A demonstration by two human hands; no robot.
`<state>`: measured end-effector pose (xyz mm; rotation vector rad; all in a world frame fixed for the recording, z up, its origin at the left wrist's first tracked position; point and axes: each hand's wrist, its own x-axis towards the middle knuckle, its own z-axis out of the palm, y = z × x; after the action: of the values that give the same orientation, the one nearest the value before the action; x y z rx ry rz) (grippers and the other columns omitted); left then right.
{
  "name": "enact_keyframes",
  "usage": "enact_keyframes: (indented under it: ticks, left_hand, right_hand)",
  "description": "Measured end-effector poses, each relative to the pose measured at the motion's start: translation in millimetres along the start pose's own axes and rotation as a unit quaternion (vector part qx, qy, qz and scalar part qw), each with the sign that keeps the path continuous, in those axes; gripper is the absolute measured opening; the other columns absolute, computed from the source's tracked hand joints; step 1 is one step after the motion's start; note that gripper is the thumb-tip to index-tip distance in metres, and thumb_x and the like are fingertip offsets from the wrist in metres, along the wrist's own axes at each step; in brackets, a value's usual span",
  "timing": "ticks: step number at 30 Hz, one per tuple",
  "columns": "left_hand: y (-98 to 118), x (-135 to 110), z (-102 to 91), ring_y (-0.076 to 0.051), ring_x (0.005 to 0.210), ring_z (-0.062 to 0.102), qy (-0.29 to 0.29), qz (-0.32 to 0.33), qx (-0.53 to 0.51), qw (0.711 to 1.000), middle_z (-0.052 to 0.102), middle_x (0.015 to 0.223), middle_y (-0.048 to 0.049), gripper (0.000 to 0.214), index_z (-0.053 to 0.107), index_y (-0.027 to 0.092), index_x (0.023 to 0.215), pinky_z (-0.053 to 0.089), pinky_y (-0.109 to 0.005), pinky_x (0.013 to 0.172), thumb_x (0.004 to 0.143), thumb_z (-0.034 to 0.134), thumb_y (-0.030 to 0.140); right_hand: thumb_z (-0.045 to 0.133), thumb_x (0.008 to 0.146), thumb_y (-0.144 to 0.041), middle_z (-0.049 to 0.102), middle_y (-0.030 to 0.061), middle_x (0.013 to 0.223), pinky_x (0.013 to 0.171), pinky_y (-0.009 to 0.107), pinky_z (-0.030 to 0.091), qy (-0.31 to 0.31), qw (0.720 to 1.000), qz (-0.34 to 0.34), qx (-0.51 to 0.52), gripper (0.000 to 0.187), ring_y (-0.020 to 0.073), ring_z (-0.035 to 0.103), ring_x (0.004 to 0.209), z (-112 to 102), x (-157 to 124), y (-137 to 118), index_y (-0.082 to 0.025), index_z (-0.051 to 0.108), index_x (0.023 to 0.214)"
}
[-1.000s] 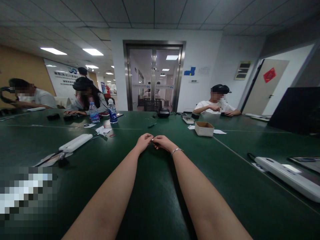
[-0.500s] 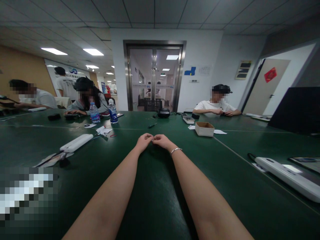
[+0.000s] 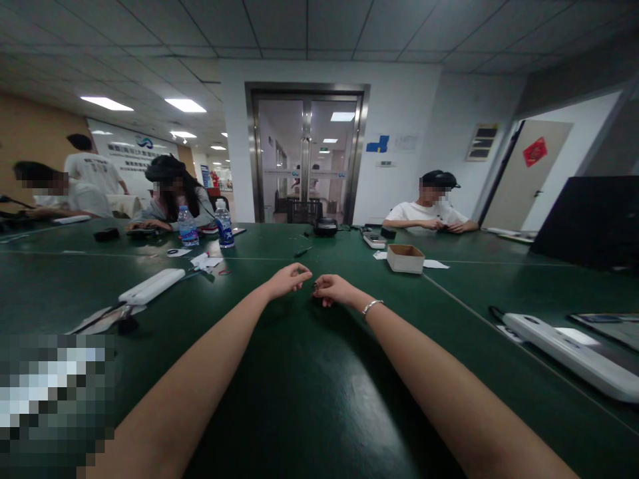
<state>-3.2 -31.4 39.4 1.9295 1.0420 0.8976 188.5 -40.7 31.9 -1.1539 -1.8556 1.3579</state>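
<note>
Over the green table [image 3: 279, 392], my two hands are a small gap apart. My left hand [image 3: 288, 279] reaches toward the right, its fingers loosely bent and parted, and I see nothing in it. With thumb and forefinger, my right hand [image 3: 335, 291] pinches a tiny dark thing [image 3: 315, 286] just above the tabletop; its kind is too small to make out. A silver bracelet [image 3: 372, 306] circles my right wrist. Beyond the hands lies a thin dark tool [image 3: 302, 252], perhaps a screwdriver.
A small open cardboard box [image 3: 405, 260] stands to the right. Two bottles, one clear [image 3: 188, 227] and one blue-labelled [image 3: 224, 226], are at back left. White elongated devices lie left [image 3: 152, 287] and right [image 3: 569, 352]. Several people sit or stand around, one opposite [image 3: 424, 213].
My hands, touching at the fingertips before, have separated. The right one moved right and slightly nearer with the tiny thing; the left one's fingers have loosened. A standing person at left shifted leftward.
</note>
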Motion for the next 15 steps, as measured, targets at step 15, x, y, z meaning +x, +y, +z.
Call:
enact_keyframes:
  ticks: [15]
  left_hand:
    - [29.2,-111.7,-128.9,-0.019,0.076,0.055,-0.031,-0.114,0.429,0.895,0.062,0.086,-0.0045,0.034,0.062,0.025,0.09,0.037,-0.025,0.066,0.069,0.051,0.049]
  right_hand:
    - [0.067,0.069,-0.037,0.061,0.0091,0.096,0.058,0.023,0.047,0.034,0.998,0.024,0.039,0.033,0.0078,0.056,0.059,-40.5,-158.8,7.3,-0.013,0.054,0.088]
